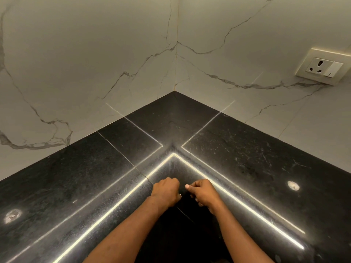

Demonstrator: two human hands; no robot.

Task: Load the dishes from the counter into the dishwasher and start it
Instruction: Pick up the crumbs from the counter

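**No dishes in sight, loading not visibly begun**

The dark stone surface (247,158) runs in an L along two pale veined walls (95,54), and the view looks straight into its far corner. Nothing stands on the part of it that shows: no plate, cup or pan along either arm of the L, from the far corner out to the near edges. Two round bright patches, one near the right edge (293,186) and one near the left edge (13,216), look like lamp reflections rather than objects. A socket (322,68) sits on the right-hand wall above the surface.

The dishes and the dishwasher are both out of view, so where they are and how they look cannot be told from here. As a judgement, either this stretch holds nothing to load or the dishes lie elsewhere. No part of the loading shows as done, and starting the machine is plainly left.

The left hand (166,191) and the right hand (204,193) hang close together, apart, just in front of the surface's inner corner. Both are curled into loose fists. The right thumb lies along the forefinger, and nothing shows in either hand.
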